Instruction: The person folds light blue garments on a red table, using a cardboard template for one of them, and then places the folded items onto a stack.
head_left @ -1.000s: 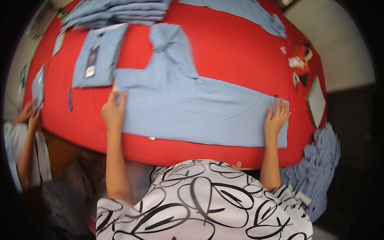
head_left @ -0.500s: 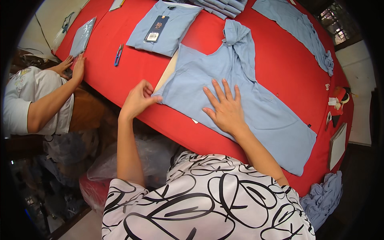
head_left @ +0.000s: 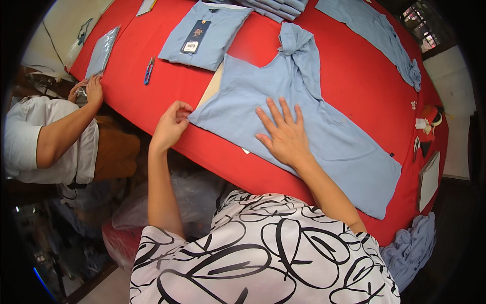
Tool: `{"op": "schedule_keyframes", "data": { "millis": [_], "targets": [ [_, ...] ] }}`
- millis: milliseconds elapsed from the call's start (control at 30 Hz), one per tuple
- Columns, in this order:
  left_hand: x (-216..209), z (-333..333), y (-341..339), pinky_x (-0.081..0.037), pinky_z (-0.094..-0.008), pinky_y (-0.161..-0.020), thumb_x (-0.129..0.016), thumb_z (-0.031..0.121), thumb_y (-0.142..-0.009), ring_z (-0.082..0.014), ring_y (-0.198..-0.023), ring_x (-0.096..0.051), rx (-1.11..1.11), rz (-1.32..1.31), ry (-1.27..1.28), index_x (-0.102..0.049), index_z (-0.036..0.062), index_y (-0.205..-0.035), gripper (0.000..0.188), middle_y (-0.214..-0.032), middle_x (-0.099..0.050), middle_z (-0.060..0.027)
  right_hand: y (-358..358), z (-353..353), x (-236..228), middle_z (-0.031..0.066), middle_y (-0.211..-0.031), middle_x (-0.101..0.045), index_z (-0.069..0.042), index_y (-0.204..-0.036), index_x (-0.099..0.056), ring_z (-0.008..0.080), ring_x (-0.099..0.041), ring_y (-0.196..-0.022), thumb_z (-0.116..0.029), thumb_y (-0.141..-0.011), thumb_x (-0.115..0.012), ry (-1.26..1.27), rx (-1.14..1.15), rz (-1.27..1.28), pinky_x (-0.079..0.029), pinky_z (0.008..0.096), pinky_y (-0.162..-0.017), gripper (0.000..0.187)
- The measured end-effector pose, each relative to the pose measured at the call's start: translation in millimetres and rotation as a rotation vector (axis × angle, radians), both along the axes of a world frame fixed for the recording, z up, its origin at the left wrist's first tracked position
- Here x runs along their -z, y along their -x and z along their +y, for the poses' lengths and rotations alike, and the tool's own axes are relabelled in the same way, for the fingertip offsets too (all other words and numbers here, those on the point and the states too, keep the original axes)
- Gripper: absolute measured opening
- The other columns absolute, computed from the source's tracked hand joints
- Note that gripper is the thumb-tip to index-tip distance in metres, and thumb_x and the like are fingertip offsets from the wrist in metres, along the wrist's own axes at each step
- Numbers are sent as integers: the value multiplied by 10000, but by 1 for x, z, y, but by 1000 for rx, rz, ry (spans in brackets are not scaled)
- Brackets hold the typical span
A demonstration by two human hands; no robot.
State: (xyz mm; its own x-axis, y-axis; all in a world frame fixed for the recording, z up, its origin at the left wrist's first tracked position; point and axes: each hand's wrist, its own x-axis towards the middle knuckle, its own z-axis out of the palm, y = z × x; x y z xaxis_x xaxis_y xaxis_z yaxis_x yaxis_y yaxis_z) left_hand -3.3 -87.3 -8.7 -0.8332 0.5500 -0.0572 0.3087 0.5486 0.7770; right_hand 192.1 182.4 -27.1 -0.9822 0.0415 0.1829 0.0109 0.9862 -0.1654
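A light blue shirt (head_left: pixel 344 152) lies spread and partly folded on the red-covered table, with one sleeve bunched at its far end. My right hand (head_left: pixel 286 134) rests flat on the cloth, fingers spread. At the shirt's left corner, my left hand (head_left: pixel 171 125) has its fingers curled and its thumb against the fabric edge, pinching it; the fingertips are partly hidden. A cream-coloured board (head_left: pixel 212 85) shows from under the shirt's left side, and a small white tip (head_left: pixel 246 150) pokes out at the near edge.
A folded blue shirt (head_left: pixel 205 35) with a dark tag lies beyond. Blue thread snips (head_left: pixel 149 71) are left of it. More blue garments (head_left: pixel 372 33) lie at the far right, and a tape roll (head_left: pixel 437 119) sits near the right edge. A co-worker's hands (head_left: pixel 91 88) handle a bagged garment (head_left: pixel 103 50).
My left hand has shifted slightly left, and the shirt's left corner has moved left with it. My right hand stays flat in place. The co-worker's hands have drawn nearer their table edge.
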Motion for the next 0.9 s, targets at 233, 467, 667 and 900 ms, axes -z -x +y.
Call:
{"op": "schedule_keyframes", "data": {
  "millis": [233,467,667,900],
  "targets": [
    [36,132,-48,-361,-485,-1080,-575,152,-936,-348,-1308,-456,143,784,128,-582,110,-1324,390,-1394,-520,-130,-11,6,5,123,-1553,-361,-166,-1423,-502,355,-296,-1443,-397,-931,-589,85,30,121,-174,611,-1157,550],
    [49,152,-53,-333,-489,-1100,-525,271,-980,-358,-1348,-420,78,810,290,-514,139,-1422,462,-1490,-444,-142,-213,82,16,144,-1492,-443,-95,-1380,-533,343,-357,-1413,-197,-960,-540,-64,641,175,-150,627,-1154,433],
    [61,153,-43,-351,-470,-1087,-499,288,-994,-355,-1342,-424,99,879,356,-486,141,-1443,472,-1487,-443,-143,-385,151,32,189,-1471,-462,0,-1376,-518,362,-349,-1421,-146,-966,-519,-92,1045,148,-204,525,-1181,435],
    [46,156,-29,-366,-471,-1072,-606,350,-932,-356,-1268,-480,66,812,342,-606,162,-1337,446,-1405,-519,-138,-326,181,7,138,-1484,-467,-25,-1350,-561,323,-337,-1435,-162,-985,-519,-17,896,306,-184,489,-1197,392]
  ]
}}
